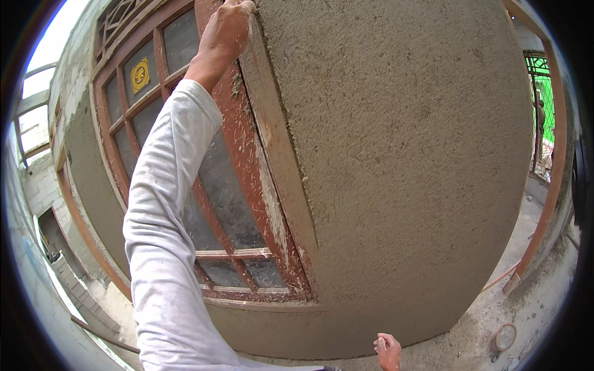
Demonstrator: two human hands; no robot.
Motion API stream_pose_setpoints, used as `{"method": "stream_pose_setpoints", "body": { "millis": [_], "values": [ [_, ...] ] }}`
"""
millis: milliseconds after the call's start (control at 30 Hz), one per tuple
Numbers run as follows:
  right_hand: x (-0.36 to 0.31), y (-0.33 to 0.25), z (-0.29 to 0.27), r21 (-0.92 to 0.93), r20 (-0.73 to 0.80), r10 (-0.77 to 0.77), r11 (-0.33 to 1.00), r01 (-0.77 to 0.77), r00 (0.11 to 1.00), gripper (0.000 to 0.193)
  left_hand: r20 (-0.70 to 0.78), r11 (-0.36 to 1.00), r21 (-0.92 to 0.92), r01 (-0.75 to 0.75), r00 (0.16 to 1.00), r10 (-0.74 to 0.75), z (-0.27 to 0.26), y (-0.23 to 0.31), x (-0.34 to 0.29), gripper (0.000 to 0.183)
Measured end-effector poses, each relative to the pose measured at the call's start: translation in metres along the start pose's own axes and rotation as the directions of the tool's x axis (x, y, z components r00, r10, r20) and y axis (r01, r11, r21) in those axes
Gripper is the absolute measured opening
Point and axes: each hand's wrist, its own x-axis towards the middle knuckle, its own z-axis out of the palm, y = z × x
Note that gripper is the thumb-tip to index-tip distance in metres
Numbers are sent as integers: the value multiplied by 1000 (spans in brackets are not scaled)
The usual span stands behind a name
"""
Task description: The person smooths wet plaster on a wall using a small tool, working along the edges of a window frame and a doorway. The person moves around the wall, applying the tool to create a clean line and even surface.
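My left arm, in a pale grey sleeve, stretches up across a window with reddish-brown wooden frames (pixel 238 164). At the top edge of the view my left hand (pixel 223 40) is closed beside the bare wooden strip (pixel 267 117) that borders the grey plaster wall (pixel 408 142). Its fingertips are partly cut off, and what they grip cannot be made out. Low in front of the wall, my right hand (pixel 388 351) shows with curled, dusty fingers, apart from the window. Whether anything small sits in it is hidden. Plaster splashes and scrapes mark the window frame.
A yellow square sticker (pixel 140 75) is on one glass pane. On the concrete floor at the right lies a round object (pixel 504 337). A wooden post (pixel 547 179) curves along the right side, near a green-backed grille (pixel 542 93). Stacked blocks (pixel 80 287) stand at lower left.
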Motion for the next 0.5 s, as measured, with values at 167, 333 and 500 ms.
{"method": "stream_pose_setpoints", "body": {
  "millis": [167, 333, 500],
  "values": [
    [-1, -12, -2, -35, -13, 13, 999, -13, 1000, 34, -36, 938, -346, -31, 999, 20, -28, 18, -41, 25],
    [-3, -18, -11, -68, -25, -3, 998, 1, 1000, 35, -27, 906, -423, 24, 999, -39, -38, 32, -66, 18],
    [3, 13, -12, -2, -96, -20, 1000, 20, 995, 27, -1, 876, -479, 59, 998, -68, -48, 48, -84, 17]
  ]
}}
